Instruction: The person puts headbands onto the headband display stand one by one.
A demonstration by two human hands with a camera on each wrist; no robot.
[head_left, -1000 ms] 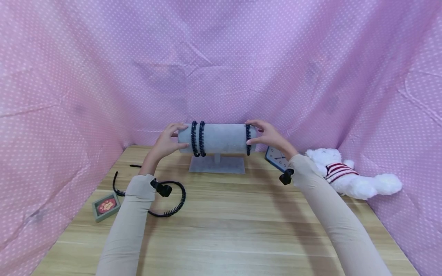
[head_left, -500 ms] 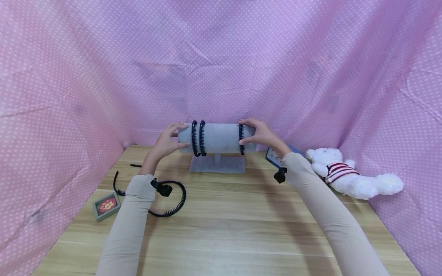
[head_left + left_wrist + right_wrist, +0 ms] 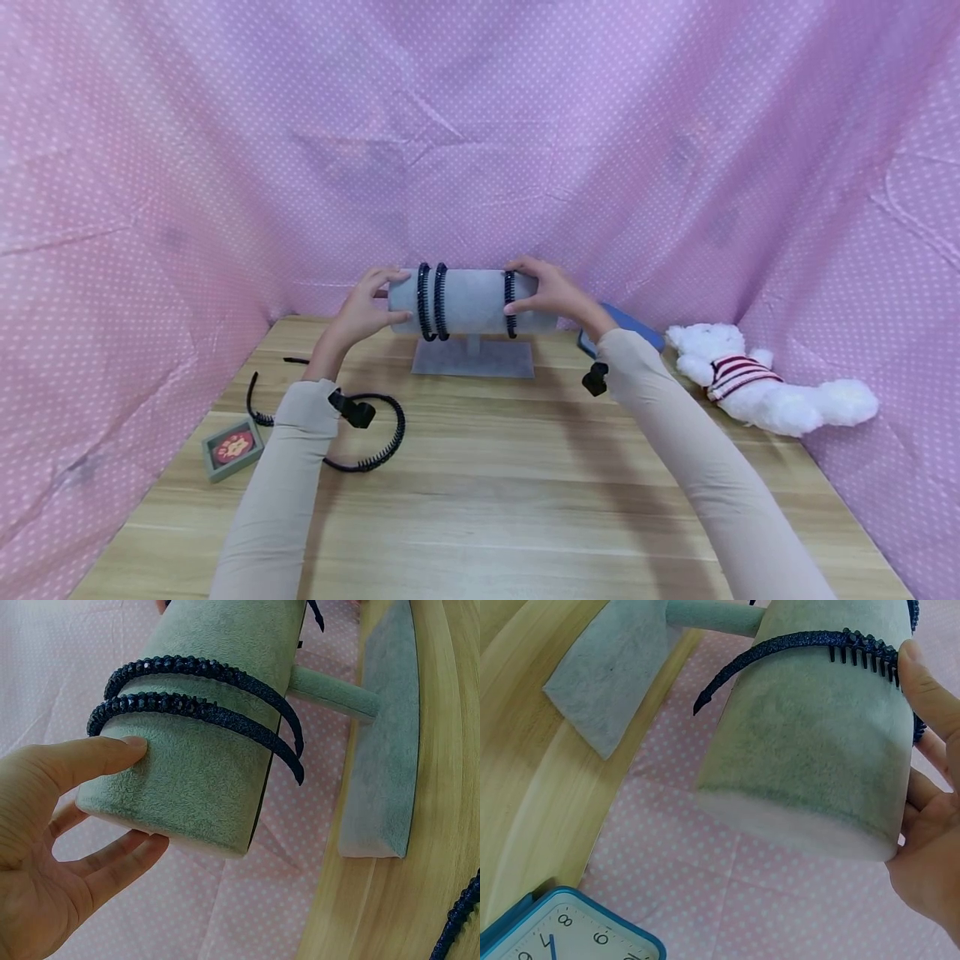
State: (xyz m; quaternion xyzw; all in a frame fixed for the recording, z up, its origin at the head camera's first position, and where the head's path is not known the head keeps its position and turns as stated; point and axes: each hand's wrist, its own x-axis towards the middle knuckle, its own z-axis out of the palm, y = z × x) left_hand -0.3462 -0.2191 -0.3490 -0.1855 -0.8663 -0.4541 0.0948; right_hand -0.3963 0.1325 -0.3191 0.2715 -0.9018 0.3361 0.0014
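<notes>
A grey plush headband stand (image 3: 474, 302) holds a horizontal roll on a post above a flat base. My left hand (image 3: 362, 308) grips the roll's left end, thumb in front and fingers at the far side and end. Just inward of it, two dark beaded headbands (image 3: 187, 709) sit side by side around the roll. On the right half is a third headband (image 3: 795, 641), dark with comb teeth. My right hand (image 3: 557, 293) holds this one, thumb on its front and fingers over the top; the right wrist view shows the thumb pressing its beaded part.
More dark headbands (image 3: 393, 433) lie on the wooden table (image 3: 480, 517) by my left forearm. A small green-framed tray (image 3: 212, 472) is at the left edge. A blue clock (image 3: 600, 922) stands behind my right wrist, beside a white teddy bear (image 3: 780, 404). Pink dotted cloth (image 3: 480, 167) surrounds the table.
My right hand has slid its headband leftward along the roll, from near the right end toward the middle. My left hand has stayed at the left end.
</notes>
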